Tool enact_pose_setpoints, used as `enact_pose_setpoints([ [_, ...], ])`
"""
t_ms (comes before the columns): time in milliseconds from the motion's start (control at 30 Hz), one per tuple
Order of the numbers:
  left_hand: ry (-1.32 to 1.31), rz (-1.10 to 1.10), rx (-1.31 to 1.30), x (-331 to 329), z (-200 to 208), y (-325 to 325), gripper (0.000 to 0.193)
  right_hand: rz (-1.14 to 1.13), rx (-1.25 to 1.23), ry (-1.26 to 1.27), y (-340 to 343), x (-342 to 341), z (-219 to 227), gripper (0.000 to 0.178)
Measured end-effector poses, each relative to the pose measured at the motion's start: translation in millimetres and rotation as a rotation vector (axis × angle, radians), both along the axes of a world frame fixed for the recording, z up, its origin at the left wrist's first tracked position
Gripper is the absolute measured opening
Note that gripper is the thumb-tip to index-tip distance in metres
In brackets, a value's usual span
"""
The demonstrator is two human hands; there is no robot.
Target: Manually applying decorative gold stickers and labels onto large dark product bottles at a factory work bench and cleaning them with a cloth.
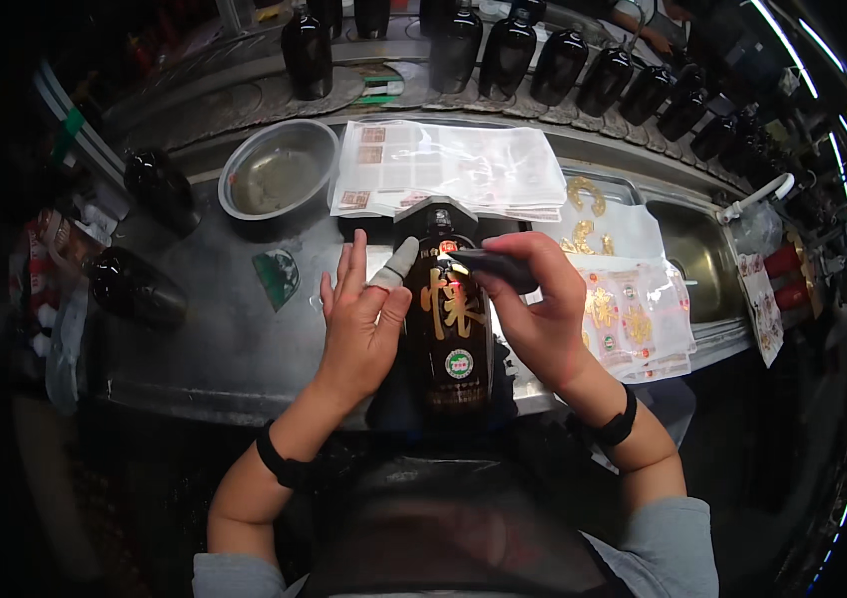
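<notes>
A dark brown bottle [450, 344] with gold lettering and a round green-and-white emblem lies in front of me, its neck pointing away. My left hand [358, 324] is beside it with fingers stretched out and apart. A pale finger cot covers its index finger, whose tip is at the bottle's shoulder. In my right hand [543, 299] is a dark, flat scraper-like tool [496, 267], pinched between thumb and fingers. The tool's tip is against the bottle's upper front, next to a small red mark. The far end of the bottle is at a dark angular rest.
Beyond the bottle lies a stack of printed transfer sheets [453, 164], with a metal bowl [279, 169] of liquid to its left. More sheets with gold characters [633, 314] lie at right, before a steel sink [702, 264]. Several dark bottles [508, 58] line a conveyor [234, 105]. A green piece [276, 277] lies on the metal table.
</notes>
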State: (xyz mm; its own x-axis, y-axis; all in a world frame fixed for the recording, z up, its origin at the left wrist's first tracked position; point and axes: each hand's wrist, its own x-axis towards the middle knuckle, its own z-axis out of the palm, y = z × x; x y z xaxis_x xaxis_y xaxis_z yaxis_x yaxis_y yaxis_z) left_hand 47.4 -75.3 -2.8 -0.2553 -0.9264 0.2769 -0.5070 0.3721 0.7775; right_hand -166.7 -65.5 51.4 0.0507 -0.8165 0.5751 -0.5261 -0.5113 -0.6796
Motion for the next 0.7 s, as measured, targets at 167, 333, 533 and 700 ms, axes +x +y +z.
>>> enact_pose_setpoints([
  [167, 0.07, -0.076, 0.07, 12, -5, 15, 0.049, 0.207, -0.111, 0.235, 32, -14, 1, 0.039],
  [333, 0.113, -0.188, 0.086, 2, 8, 12, 0.062, 0.37, 0.043, 0.176, 56, -15, 13, 0.04],
  [533, 0.361, -0.197, 0.281, -6, 4, 12, 0.069, 0.11, -0.046, 0.154, 22, -8, 7, 0.035],
  [700, 0.346, -0.186, 0.204, -8, 0, 11, 0.067, 0.302, -0.093, 0.229, 68, -11, -5, 0.044],
])
